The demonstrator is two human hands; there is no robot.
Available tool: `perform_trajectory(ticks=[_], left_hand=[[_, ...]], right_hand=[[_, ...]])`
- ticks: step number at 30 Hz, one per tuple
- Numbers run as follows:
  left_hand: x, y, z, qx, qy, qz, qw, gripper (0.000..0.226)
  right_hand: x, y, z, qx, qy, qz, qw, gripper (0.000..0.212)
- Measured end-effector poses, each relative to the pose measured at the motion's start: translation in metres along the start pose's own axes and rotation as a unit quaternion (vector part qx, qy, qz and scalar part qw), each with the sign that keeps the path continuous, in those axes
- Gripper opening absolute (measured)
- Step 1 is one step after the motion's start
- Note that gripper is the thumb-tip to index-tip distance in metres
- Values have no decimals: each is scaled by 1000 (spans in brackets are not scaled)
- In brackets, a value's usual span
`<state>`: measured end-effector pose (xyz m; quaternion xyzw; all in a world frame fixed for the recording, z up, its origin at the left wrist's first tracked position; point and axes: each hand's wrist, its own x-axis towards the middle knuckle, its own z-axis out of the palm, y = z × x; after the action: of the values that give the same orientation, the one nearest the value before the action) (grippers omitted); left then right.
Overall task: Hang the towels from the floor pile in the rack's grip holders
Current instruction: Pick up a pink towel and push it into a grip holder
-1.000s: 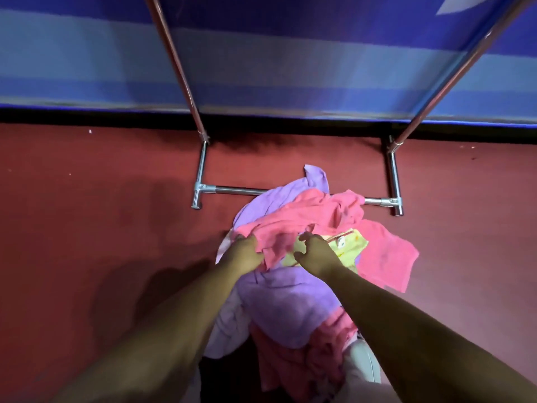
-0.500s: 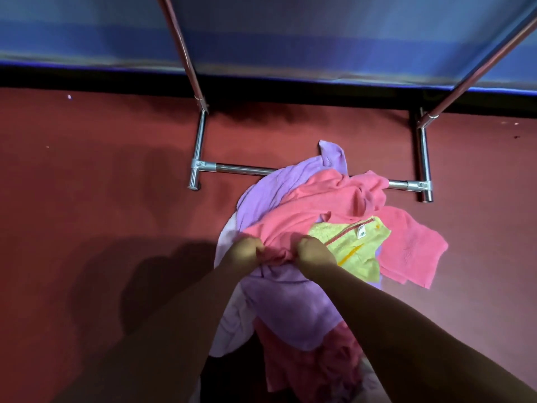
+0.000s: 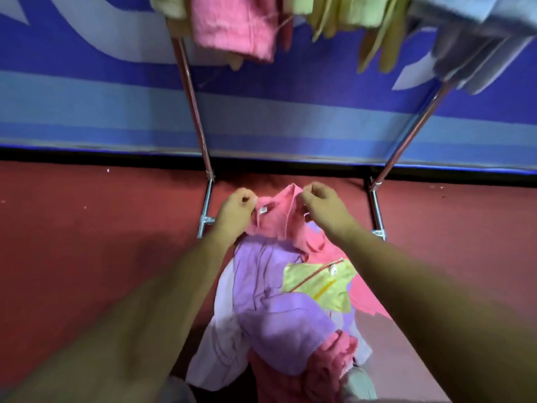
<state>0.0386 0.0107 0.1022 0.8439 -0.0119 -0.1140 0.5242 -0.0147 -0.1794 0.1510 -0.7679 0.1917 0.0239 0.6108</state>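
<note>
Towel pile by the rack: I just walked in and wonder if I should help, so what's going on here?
A person holds a pink towel above the floor pile, the left hand and right hand each pinching its upper edge. Its lower part drapes onto the pile, where a purple towel and a yellow-green towel lie. The rack above carries a hanging pink towel, hanging yellow-green towels and a hanging pale blue towel, so the job is partly done.

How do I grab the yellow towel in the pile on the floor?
Probably pinch the yellow towel at its upper corner by the small white tag, coming down from above. It lies spread on top of the purple towel, so that corner looks free. The left hand and right hand are pinching the pink towel now.
</note>
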Motion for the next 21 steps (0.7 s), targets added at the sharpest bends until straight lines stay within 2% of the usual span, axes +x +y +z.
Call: perform_trajectory(ticks=[4,7,9,10,13,14,16,19,21], left_hand=[[-24,96,-29,0,16,49,999,20],[-58,156,-47,-65,24,71,995,27],[-88,185,-58,-139,-14,97,985,19],[-103,194,-65,-146,-49,122,980,7],[-131,198,-86,-24,-119,206,971,30],[-138,197,-89,-15,-118,213,970,26],[-150,192,-90,-62,-107,202,972,13],[-155,184,-85,-33,-73,196,977,28],[-156,185,-82,-15,-83,194,977,28]], right_hand=[[-38,-76,-22,26,20,-63,997,16],[-75,-123,-36,66,15,-92,993,14],[-98,-145,-45,103,7,-106,989,14],[-108,-154,-49,125,4,-112,986,13],[-136,-162,-59,201,-26,-117,972,5],[-145,-160,-61,199,-37,-124,971,15],[-156,-149,-62,163,-44,-126,978,25],[-162,-133,-60,133,-53,-86,986,20],[-163,-130,-61,91,-57,-70,992,37]])
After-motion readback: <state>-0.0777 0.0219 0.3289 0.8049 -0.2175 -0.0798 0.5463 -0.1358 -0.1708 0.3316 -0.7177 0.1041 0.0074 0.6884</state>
